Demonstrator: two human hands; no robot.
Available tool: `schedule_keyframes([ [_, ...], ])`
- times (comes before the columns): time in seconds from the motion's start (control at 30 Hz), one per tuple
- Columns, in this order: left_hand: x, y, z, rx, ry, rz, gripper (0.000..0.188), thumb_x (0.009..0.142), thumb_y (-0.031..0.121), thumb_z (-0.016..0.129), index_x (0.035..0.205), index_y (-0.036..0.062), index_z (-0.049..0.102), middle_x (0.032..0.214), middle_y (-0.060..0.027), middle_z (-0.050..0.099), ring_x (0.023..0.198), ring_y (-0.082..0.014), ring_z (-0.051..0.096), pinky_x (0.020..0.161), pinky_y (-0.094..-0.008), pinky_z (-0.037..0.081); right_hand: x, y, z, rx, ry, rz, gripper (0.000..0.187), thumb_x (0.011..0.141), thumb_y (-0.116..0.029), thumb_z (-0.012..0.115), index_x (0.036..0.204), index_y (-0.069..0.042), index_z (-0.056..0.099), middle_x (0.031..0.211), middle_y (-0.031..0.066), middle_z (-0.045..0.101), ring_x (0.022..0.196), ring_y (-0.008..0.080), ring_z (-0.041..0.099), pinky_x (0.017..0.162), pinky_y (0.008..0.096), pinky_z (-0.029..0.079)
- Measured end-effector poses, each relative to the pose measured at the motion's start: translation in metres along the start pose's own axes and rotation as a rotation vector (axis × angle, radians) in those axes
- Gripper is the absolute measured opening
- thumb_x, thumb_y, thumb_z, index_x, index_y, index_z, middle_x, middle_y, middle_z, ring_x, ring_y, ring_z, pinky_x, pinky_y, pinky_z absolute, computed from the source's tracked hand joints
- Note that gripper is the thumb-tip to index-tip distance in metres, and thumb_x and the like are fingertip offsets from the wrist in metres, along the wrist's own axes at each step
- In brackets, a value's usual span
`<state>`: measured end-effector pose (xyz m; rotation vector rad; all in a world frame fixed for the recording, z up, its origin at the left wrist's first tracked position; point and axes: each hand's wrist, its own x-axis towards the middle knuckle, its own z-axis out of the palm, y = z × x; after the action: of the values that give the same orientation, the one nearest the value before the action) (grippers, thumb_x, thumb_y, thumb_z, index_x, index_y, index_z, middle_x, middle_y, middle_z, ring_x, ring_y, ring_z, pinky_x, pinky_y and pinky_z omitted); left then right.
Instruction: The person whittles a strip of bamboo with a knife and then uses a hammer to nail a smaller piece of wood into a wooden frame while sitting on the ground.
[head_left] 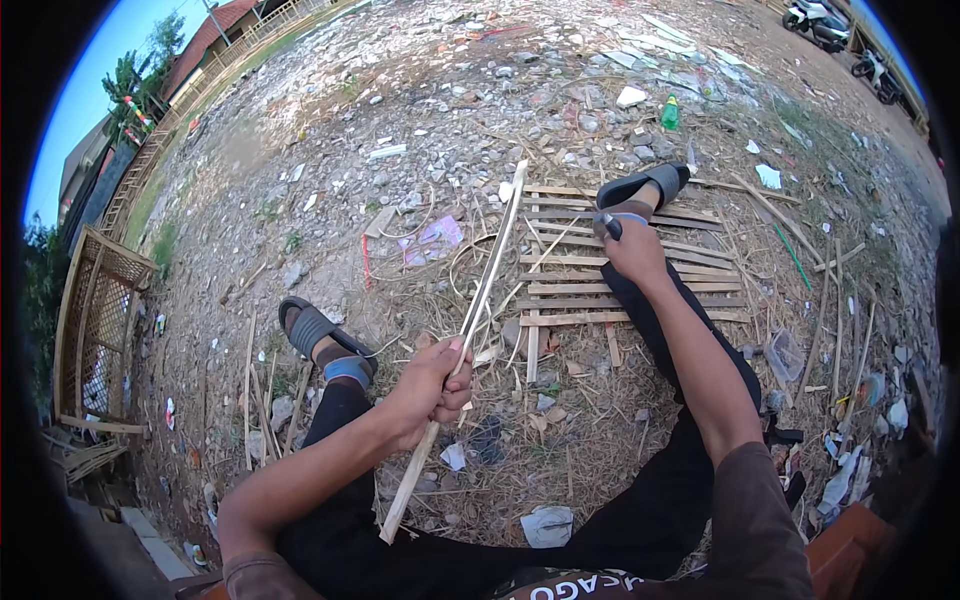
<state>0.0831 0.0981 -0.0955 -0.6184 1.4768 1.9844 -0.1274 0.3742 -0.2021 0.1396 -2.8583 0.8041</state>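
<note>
We have rough ground [230, 210] all around us, scattered with stones, straw and litter. At nine o'clock from our left hand [437, 388] stands a lattice panel [100, 320]; at two o'clock lies a row of wooden slats [565, 289], set roughly crosswise over an upright strip, partly under our right leg [640, 305]. Our sandals [318, 330] rest at about ten and two o'clock from the middle of the ground between our feet.

The long strip of wood [412, 485] is in our left hand, whose fingers are wrapped tightly around it. Its long axis runs from nearly one o'clock, beside the slats, to nearly seven, near our lap. The left hand is plainly the nearer one; our right hand [640, 252] is well apart, at two o'clock, curled around a small dark handle [612, 229]. We cannot tell what the handle belongs to.
</note>
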Motion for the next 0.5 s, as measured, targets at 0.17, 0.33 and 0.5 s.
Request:
schedule_keyframes([
  [0.17,0.029,0.023,-0.005,-0.113,0.132,0.313,0.022,0.106,0.032,0.037,0.103,0.0110,0.043,0.071,0.0019,0.038,0.052,-0.0054,0.031,0.041,-0.0201,0.023,-0.021,0.027,-0.012,0.197,0.015,0.011,0.029,0.083,-0.023,0.063,0.100,0.001,0.063,0.092,0.0246,0.067,0.088,0.0423,0.063,0.078,0.0448,0.049],
  [0.33,0.042,0.035,-0.048,-0.395,0.390,0.659,0.024,0.104,0.034,0.042,0.097,0.0113,0.042,0.072,0.0019,0.036,0.058,-0.0073,0.034,0.047,-0.0219,0.031,-0.120,-0.061,0.009,0.905,-0.381,0.290,0.025,0.089,-0.024,0.068,0.081,-0.004,0.055,0.061,-0.0002,0.048,0.053,0.0080,0.050,0.050,0.0276,0.038],
  [0.5,0.039,0.053,-0.048,-0.391,0.428,0.820,0.024,0.105,0.033,0.041,0.094,0.0107,0.041,0.072,0.0018,0.035,0.060,-0.0089,0.033,0.050,-0.0239,0.032,-0.182,-0.113,0.015,1.399,-0.613,0.490,0.029,0.087,-0.026,0.074,0.093,-0.005,0.055,0.068,-0.0015,0.053,0.049,0.0030,0.044,0.042,0.0195,0.036],
])
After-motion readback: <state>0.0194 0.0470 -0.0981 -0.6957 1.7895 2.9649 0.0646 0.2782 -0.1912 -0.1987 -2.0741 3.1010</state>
